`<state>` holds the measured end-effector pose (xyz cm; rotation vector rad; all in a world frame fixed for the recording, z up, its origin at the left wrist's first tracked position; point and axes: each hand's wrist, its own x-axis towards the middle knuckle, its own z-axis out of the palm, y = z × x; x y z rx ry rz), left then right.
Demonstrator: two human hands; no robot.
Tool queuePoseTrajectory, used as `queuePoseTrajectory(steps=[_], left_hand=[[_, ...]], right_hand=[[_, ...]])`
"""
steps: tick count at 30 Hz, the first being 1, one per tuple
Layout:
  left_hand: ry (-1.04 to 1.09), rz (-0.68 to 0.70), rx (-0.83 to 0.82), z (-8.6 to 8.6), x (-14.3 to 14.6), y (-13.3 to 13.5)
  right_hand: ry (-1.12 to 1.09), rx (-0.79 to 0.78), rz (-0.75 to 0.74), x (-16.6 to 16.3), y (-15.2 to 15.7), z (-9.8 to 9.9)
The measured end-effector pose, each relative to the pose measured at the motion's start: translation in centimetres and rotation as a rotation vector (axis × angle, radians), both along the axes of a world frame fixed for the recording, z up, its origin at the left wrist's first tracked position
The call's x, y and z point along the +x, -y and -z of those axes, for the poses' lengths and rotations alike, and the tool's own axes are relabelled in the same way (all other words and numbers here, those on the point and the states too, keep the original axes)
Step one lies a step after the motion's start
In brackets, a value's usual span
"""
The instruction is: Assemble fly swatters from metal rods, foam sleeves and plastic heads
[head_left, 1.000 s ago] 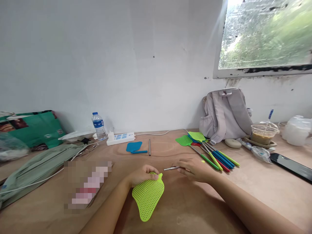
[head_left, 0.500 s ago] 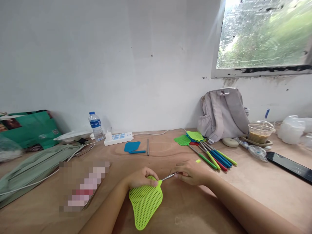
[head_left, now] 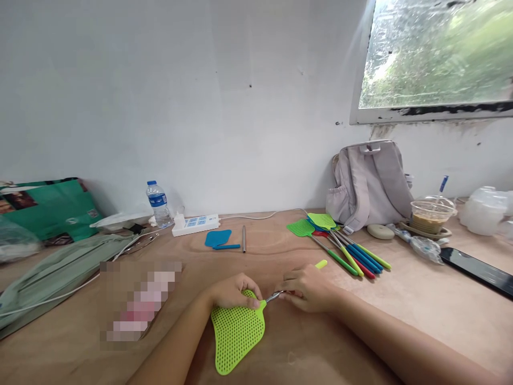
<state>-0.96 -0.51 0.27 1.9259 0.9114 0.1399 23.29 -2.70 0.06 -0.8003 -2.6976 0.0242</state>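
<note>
A yellow-green fly swatter (head_left: 239, 334) with a perforated head lies across the near table, held between both hands. My left hand (head_left: 235, 293) pinches the neck of the head, thumb on top. My right hand (head_left: 306, 289) is closed around the metal rod just to the right, and the yellow-green grip end pokes out beyond its fingers. Part of the rod is hidden under that hand. Farther back lie a blue swatter head (head_left: 218, 238), a blue handle (head_left: 226, 247) and a metal tube (head_left: 244, 239).
Several assembled swatters (head_left: 348, 251) lie in a pile at right, before a grey backpack (head_left: 366, 184). A drink cup (head_left: 432, 216) and black phone (head_left: 479, 271) are farther right. A power strip (head_left: 196, 224), water bottle (head_left: 159, 206) and green bag (head_left: 52, 211) stand at left.
My right hand has slid slightly left along the rod toward the swatter head, and more of the grip end shows behind it. My left hand keeps its hold.
</note>
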Motion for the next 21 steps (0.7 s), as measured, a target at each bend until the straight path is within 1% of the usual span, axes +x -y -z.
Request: queuePoseTrajectory(steps=[7,11,16,19,21], left_hand=[[0.031,0.008,-0.029,0.1,-0.2,0.0],[0.063,-0.012,-0.08,0.4,-0.3,-0.1],[0.128,-0.101,-0.178,0.5,-0.6,-0.3],[0.19,-0.182,-0.271,0.1,-1.3,-0.3],[0.229,-0.205,-0.343,0.0,-1.9,-0.3]], right_hand=[[0.015,-0.007,0.039,-0.4,0.5,0.8],[0.006,-0.03,0.056,-0.7,0.7,0.7],[0.03,-0.076,0.069,-0.5,0.4,-0.2],[0.043,-0.095,0.073,0.5,-0.3,-0.5],[0.003,-0.114,0.069,1.5,-1.0,-0.6]])
